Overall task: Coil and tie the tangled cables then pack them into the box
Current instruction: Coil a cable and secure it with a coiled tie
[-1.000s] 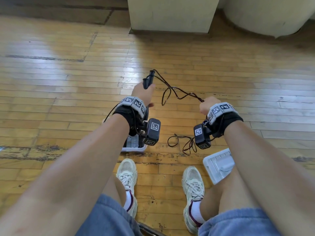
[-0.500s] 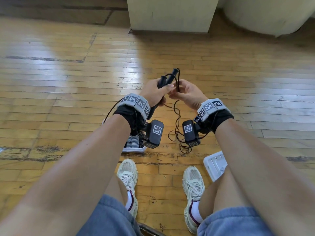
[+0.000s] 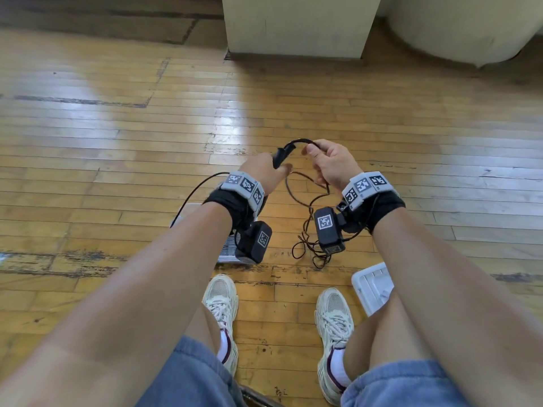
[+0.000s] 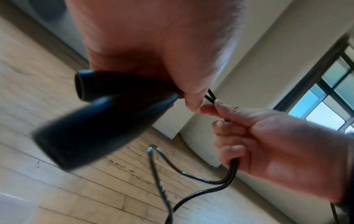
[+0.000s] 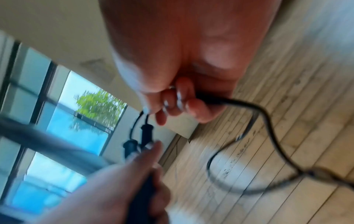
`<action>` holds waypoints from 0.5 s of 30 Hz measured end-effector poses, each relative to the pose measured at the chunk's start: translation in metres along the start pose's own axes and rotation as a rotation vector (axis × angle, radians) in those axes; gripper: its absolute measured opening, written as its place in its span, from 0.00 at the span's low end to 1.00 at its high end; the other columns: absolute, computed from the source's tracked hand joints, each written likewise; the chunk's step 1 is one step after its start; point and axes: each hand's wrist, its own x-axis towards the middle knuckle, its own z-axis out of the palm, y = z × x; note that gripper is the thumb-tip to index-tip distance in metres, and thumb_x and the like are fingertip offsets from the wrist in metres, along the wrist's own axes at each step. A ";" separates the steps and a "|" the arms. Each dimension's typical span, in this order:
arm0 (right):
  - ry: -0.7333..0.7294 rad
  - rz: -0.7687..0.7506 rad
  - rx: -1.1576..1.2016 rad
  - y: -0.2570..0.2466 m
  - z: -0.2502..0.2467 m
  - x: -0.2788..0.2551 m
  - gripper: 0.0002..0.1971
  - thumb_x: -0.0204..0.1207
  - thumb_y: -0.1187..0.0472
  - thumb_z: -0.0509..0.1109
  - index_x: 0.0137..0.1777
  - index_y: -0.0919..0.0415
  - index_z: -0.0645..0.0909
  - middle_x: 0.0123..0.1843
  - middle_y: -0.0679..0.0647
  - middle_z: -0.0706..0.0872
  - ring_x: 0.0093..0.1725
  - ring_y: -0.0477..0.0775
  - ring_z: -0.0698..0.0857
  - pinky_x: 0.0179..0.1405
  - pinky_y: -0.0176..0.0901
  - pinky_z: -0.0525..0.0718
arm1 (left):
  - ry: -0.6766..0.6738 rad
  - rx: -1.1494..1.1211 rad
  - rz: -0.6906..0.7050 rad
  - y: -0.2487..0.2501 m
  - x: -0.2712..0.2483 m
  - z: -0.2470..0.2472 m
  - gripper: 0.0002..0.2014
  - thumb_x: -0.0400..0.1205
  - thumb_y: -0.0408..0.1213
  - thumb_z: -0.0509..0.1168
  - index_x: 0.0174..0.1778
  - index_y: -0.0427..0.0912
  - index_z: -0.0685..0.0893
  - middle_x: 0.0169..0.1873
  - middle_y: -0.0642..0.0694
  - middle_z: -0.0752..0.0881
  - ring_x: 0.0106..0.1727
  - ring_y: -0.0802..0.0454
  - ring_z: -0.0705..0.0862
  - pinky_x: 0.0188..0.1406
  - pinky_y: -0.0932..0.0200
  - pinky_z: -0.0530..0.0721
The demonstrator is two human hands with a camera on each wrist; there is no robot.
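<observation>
A thin black cable (image 3: 307,221) with thick black plug ends (image 3: 281,156) hangs between my hands over the wooden floor. My left hand (image 3: 263,173) grips the two plug ends (image 4: 107,115), which lie side by side. My right hand (image 3: 327,165) is just right of it, fingers curled round the cable (image 5: 249,106), thumb and forefinger pinching two strands (image 4: 210,97). A short arc of cable joins both hands. The rest drops in loose loops to a tangle (image 3: 311,254) on the floor. A white box (image 3: 227,254) sits partly hidden under my left wrist.
A white lid (image 3: 371,286) lies by my right knee. My two shoes (image 3: 220,301) stand below the hands. A beige pillar base (image 3: 296,24) and a round beige base (image 3: 464,24) stand at the far edge of the floor.
My hands were apart with the cable stretched between them. The right hand came in to the left, then drew back slightly, and now holds the cable close beside the plug ends.
</observation>
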 end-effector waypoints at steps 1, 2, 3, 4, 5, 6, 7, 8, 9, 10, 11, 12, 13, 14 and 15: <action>0.054 0.008 0.007 0.000 -0.002 0.001 0.12 0.89 0.53 0.61 0.51 0.54 0.85 0.29 0.47 0.73 0.26 0.46 0.71 0.28 0.43 0.77 | -0.032 0.014 0.018 0.000 -0.001 0.000 0.11 0.85 0.52 0.64 0.52 0.48 0.77 0.35 0.49 0.82 0.37 0.49 0.83 0.34 0.57 0.79; 0.096 0.024 0.027 0.002 -0.003 0.002 0.12 0.89 0.53 0.61 0.50 0.54 0.85 0.30 0.47 0.73 0.26 0.45 0.72 0.29 0.44 0.78 | -0.060 0.025 0.029 0.000 -0.002 0.001 0.11 0.84 0.48 0.67 0.55 0.47 0.78 0.36 0.49 0.82 0.40 0.48 0.84 0.37 0.56 0.80; 0.122 0.038 0.064 0.003 -0.004 0.003 0.13 0.89 0.54 0.60 0.50 0.56 0.85 0.30 0.47 0.73 0.27 0.45 0.72 0.30 0.43 0.78 | -0.084 0.032 0.039 0.000 -0.003 0.002 0.11 0.82 0.46 0.68 0.55 0.46 0.78 0.37 0.49 0.82 0.42 0.47 0.84 0.40 0.55 0.81; 0.138 0.052 0.096 0.003 -0.005 0.004 0.13 0.89 0.54 0.60 0.50 0.57 0.84 0.30 0.48 0.73 0.26 0.45 0.72 0.29 0.43 0.77 | -0.105 0.037 0.043 0.001 -0.003 0.002 0.11 0.82 0.44 0.69 0.55 0.44 0.79 0.38 0.48 0.82 0.43 0.45 0.84 0.43 0.53 0.83; 0.153 0.072 0.124 0.003 -0.005 0.004 0.13 0.89 0.55 0.60 0.50 0.58 0.84 0.30 0.48 0.73 0.26 0.44 0.71 0.28 0.41 0.76 | -0.116 0.039 0.052 0.001 -0.003 0.001 0.11 0.81 0.44 0.69 0.55 0.44 0.79 0.38 0.47 0.82 0.43 0.45 0.85 0.44 0.53 0.83; 0.172 0.095 0.145 0.003 -0.005 0.004 0.13 0.89 0.55 0.60 0.50 0.59 0.84 0.31 0.48 0.73 0.27 0.44 0.71 0.27 0.40 0.75 | -0.122 0.041 0.062 0.001 -0.004 0.001 0.11 0.81 0.43 0.70 0.55 0.44 0.78 0.39 0.46 0.82 0.42 0.46 0.84 0.42 0.53 0.84; 0.189 0.117 0.171 0.002 -0.005 0.004 0.12 0.89 0.55 0.61 0.50 0.59 0.84 0.31 0.48 0.72 0.27 0.44 0.70 0.27 0.38 0.74 | -0.129 0.039 0.070 0.001 -0.004 0.001 0.12 0.81 0.43 0.70 0.55 0.44 0.78 0.39 0.46 0.82 0.40 0.46 0.84 0.39 0.55 0.83; 0.199 0.136 0.196 0.001 -0.006 0.004 0.12 0.89 0.56 0.62 0.50 0.59 0.84 0.31 0.48 0.72 0.28 0.44 0.70 0.26 0.38 0.73 | -0.135 0.033 0.073 0.001 -0.004 0.001 0.12 0.81 0.42 0.69 0.56 0.44 0.77 0.40 0.45 0.83 0.40 0.47 0.84 0.37 0.56 0.83; 0.197 0.153 0.222 -0.001 -0.007 0.003 0.11 0.88 0.56 0.63 0.50 0.59 0.84 0.31 0.47 0.72 0.28 0.44 0.69 0.26 0.37 0.72 | -0.137 0.027 0.068 0.001 -0.003 0.002 0.12 0.82 0.43 0.68 0.58 0.44 0.77 0.40 0.45 0.83 0.40 0.47 0.84 0.37 0.56 0.83; 0.181 0.170 0.248 -0.003 -0.008 0.002 0.11 0.88 0.56 0.63 0.51 0.60 0.84 0.30 0.47 0.71 0.27 0.44 0.68 0.26 0.36 0.71 | -0.133 0.020 0.057 0.000 -0.003 0.003 0.12 0.84 0.44 0.66 0.59 0.44 0.76 0.41 0.45 0.83 0.40 0.47 0.84 0.38 0.55 0.83; 0.155 0.188 0.283 -0.006 -0.009 0.001 0.11 0.88 0.55 0.63 0.52 0.61 0.84 0.29 0.46 0.70 0.27 0.44 0.67 0.25 0.36 0.69 | -0.123 0.007 0.042 0.000 -0.002 0.003 0.12 0.85 0.45 0.64 0.60 0.44 0.76 0.40 0.45 0.83 0.39 0.46 0.84 0.39 0.53 0.85; 0.122 0.207 0.321 -0.007 -0.010 0.000 0.13 0.88 0.54 0.63 0.52 0.62 0.84 0.28 0.45 0.69 0.26 0.44 0.66 0.25 0.36 0.67 | -0.115 -0.026 0.021 -0.001 -0.002 0.004 0.11 0.86 0.46 0.63 0.59 0.43 0.76 0.38 0.45 0.82 0.37 0.46 0.83 0.40 0.50 0.87; 0.083 0.226 0.361 -0.009 -0.010 -0.001 0.14 0.88 0.52 0.61 0.52 0.62 0.83 0.26 0.44 0.69 0.25 0.44 0.65 0.24 0.36 0.65 | -0.113 -0.092 -0.007 -0.001 -0.001 0.004 0.11 0.87 0.45 0.62 0.58 0.41 0.76 0.37 0.45 0.81 0.35 0.46 0.82 0.41 0.47 0.89; 0.039 0.242 0.397 -0.011 -0.010 -0.003 0.15 0.89 0.52 0.59 0.52 0.63 0.82 0.25 0.44 0.69 0.25 0.44 0.64 0.24 0.36 0.64 | -0.112 -0.187 -0.036 0.000 0.000 0.005 0.10 0.87 0.44 0.62 0.57 0.40 0.76 0.36 0.44 0.80 0.33 0.46 0.81 0.40 0.46 0.90; -0.008 0.252 0.424 -0.013 -0.008 -0.005 0.15 0.90 0.53 0.58 0.52 0.63 0.81 0.25 0.45 0.69 0.25 0.44 0.64 0.23 0.36 0.64 | -0.111 -0.298 -0.061 0.000 0.000 0.005 0.09 0.87 0.41 0.61 0.55 0.38 0.76 0.37 0.44 0.78 0.32 0.47 0.81 0.39 0.47 0.91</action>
